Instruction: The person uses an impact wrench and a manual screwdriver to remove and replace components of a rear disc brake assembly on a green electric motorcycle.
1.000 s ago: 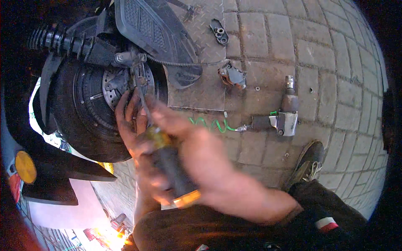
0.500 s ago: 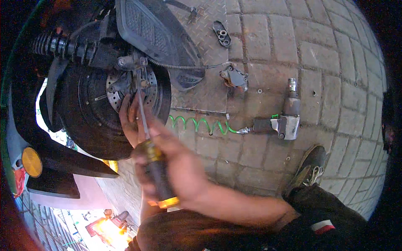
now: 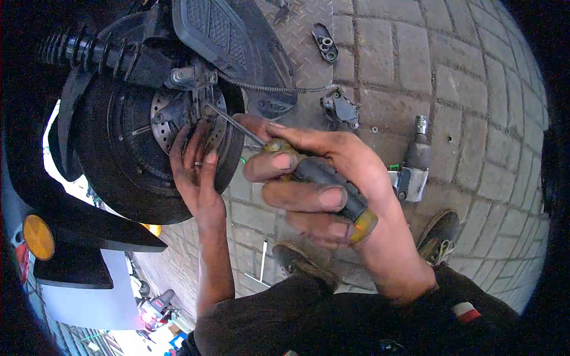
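Note:
My right hand (image 3: 320, 178) is wrapped round the black and yellow handle of a screwdriver (image 3: 332, 181). Its thin metal shaft slants up and left, with the tip at the bracket beside the brake disc (image 3: 161, 121). My left hand (image 3: 199, 172) reaches up from below, fingers stretched and apart, against the disc and hub of the wheel (image 3: 101, 136). The fingertips are partly lost among dark parts, and whether they pinch anything small is hidden. Above the disc, a metal bracket (image 3: 184, 77) joins the lower end of a coil-spring shock absorber (image 3: 77, 56).
Right of the wheel, a loose brake caliper (image 3: 340, 108) hangs or lies at the end of a cable (image 3: 267, 89). A dark flat bracket (image 3: 325, 43) lies on a metal plate's edge. An air impact wrench (image 3: 415, 163) rests on the paving. A footboard panel (image 3: 219, 35) overhangs the wheel.
My right hand has swung right and closer to the camera, so the screwdriver now slants in from the lower right instead of standing nearly upright. My left hand stays at the disc.

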### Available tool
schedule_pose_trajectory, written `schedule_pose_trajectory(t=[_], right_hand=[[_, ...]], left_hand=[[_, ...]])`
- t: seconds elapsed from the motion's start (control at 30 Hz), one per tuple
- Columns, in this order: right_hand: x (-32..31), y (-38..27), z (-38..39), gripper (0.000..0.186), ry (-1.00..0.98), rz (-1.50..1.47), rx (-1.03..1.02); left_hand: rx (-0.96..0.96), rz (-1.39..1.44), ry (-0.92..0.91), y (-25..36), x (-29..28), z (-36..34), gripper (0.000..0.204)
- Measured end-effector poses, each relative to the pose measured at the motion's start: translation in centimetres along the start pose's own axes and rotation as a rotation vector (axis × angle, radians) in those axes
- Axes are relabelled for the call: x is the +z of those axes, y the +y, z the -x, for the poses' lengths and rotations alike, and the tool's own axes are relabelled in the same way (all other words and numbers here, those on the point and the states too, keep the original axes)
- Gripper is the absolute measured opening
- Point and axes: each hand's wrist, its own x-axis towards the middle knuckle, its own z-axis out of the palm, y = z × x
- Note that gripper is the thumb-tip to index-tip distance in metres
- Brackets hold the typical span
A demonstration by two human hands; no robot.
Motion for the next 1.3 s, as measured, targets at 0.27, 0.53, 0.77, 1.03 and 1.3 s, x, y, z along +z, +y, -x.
schedule_pose_trajectory(t=[0.27, 0.53, 0.77, 1.03, 1.3], right_hand=[[2.4, 3.9, -2.0, 0.04, 0.269, 0.258, -0.021], [-0.8, 12.0, -9.8, 0.049, 0.633, 1.258, -1.041], [-2.5, 13.2, -10.1, 0.048, 0.544, 1.254, -1.093], [-2.8, 14.4, -12.5, 0.052, 0.776, 1.478, -1.401], [-4.8, 14.4, -11.3, 0.055, 0.49, 1.341, -1.095]], left_hand=[[-0.25, 0.157, 0.162, -2.7, -4.8, 0.7, 0.068], [-0.337, 0.273, 0.175, -4.1, -3.0, 2.1, 0.07], [-0.317, 0.256, 0.214, -3.3, -4.7, 4.4, 0.073], [-0.317, 0.266, 0.204, -3.7, -4.2, 5.4, 0.075], [-0.315, 0.268, 0.223, -3.8, -4.0, 5.9, 0.077]])
